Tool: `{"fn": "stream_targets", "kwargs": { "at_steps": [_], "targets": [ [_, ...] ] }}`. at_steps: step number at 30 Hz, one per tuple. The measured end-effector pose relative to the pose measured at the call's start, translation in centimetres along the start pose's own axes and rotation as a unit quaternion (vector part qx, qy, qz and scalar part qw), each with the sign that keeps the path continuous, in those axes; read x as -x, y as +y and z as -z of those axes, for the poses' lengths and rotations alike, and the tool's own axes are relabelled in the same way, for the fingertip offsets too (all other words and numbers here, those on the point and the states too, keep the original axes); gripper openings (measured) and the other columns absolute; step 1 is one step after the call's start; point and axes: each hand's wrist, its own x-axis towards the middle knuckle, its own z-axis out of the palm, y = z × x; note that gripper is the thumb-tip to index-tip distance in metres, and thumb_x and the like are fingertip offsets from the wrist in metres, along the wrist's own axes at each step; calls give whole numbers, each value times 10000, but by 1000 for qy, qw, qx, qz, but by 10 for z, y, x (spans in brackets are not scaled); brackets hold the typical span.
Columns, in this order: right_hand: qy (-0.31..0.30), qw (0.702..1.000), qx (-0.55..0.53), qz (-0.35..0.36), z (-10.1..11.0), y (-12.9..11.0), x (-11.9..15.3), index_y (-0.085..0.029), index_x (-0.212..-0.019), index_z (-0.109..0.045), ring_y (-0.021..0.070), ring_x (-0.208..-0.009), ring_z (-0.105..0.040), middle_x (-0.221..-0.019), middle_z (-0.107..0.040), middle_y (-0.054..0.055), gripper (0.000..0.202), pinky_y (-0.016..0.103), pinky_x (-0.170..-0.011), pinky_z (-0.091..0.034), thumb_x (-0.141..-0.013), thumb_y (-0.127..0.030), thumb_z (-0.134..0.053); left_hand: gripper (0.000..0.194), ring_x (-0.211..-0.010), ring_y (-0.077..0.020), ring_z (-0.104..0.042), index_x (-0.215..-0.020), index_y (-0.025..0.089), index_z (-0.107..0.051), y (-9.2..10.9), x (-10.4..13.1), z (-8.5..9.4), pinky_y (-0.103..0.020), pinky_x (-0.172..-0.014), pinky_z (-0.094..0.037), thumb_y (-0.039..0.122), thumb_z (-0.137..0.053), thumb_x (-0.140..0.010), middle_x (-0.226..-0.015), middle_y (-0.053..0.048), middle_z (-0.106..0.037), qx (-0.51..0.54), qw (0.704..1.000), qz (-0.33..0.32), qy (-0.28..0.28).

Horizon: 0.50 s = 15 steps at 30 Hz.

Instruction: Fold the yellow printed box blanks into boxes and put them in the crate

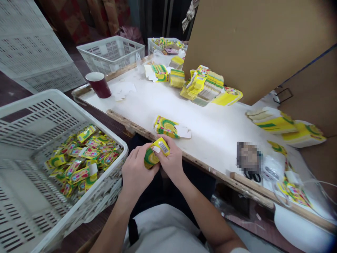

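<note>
Between my two hands is a small yellow and green cardboard box point(150, 158), held over my lap just off the table's edge. My left hand point(138, 167) wraps round its body from the left. The fingers of my right hand point(171, 158) grip its other end, where a barcode and a small white flap show. Just beyond my hands, another yellow box point(166, 127) lies on the white table point(142, 105) with its white end flaps sticking out. To my left, a white plastic crate point(55, 95) holds a heap of similar small boxes point(86, 153).
Flat carton stacks point(207, 86) stand against a cardboard panel point(258, 42). A dark red cup point(98, 85) is at the table's left edge. More cartons point(276, 121), scissors point(252, 175) and a wooden strip point(252, 188) lie right. Another crate point(113, 51) stands behind.
</note>
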Motion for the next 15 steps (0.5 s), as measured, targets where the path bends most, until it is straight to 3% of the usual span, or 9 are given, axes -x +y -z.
{"fn": "stream_targets", "kwargs": {
  "at_steps": [1, 3, 6, 8, 10, 13, 15],
  "targets": [
    [12, 1000, 13, 4, -1, 0, -1, -217, -1131, -571, 221, -993, -629, -1113, -661, 52, 346, 345, -895, -490, -797, -298, -603, 429, -933, -234, -604, -1121, 203, -510, -1, 0, -2, -324, -813, -475, 251, -637, -713, -998, -60, -631, 11, 1000, 5, 0],
    [-23, 999, 26, 15, 0, 1, -6, -223, -1139, -567, 212, -964, -633, -1092, -661, 48, 360, 335, -876, -494, -790, -301, -610, 429, -909, -228, -618, -1117, 203, -510, -6, 0, -4, -319, -786, -486, 251, -638, -711, -987, -58, -635, 26, 999, 24, -6],
    [-80, 996, 21, 16, 9, 11, -21, -208, -1298, -443, 201, -948, -627, -1093, -639, 72, 566, 330, -864, -502, -768, -286, -627, 432, -901, -252, -626, -1101, 198, -532, -28, -5, 7, -357, -788, -495, 328, -658, -709, -999, -75, -641, 15, 997, 71, 0],
    [-21, 998, 66, 3, 22, 25, -34, -189, -1348, -380, 212, -984, -603, -1130, -611, 99, 637, 354, -888, -490, -763, -257, -622, 512, -949, -314, -612, -1131, 181, -542, -51, -11, 24, -439, -816, -485, 415, -673, -695, -1025, -112, -639, -48, 990, 129, 39],
    [43, 982, 182, -10, 34, 41, -46, -174, -1326, -410, 243, -1068, -547, -1191, -577, 123, 591, 408, -947, -441, -760, -167, -577, 711, -1093, -420, -528, -1247, 132, -483, -73, -16, 41, -581, -892, -408, 470, -697, -659, -1156, -189, -590, -136, 969, 188, 90],
    [6, 952, 305, -25, 45, 62, -57, -150, -1200, -531, 280, -1021, -539, -1064, -621, 135, 490, 463, -935, -415, -722, -50, -497, 900, -1190, -490, -425, -1319, 76, -410, -89, -21, 50, -669, -934, -313, 479, -749, -589, -1277, -247, -507, -169, 947, 226, 150],
    [-6, 949, 313, -28, 46, 68, -60, -148, -1113, -571, 283, -976, -544, -1009, -626, 133, 439, 464, -913, -417, -700, -29, -485, 769, -1155, -436, -483, -1245, 99, -489, -86, -20, 41, -624, -956, -335, 459, -738, -613, -1211, -205, -569, -94, 970, 195, 113]
  ]
}}
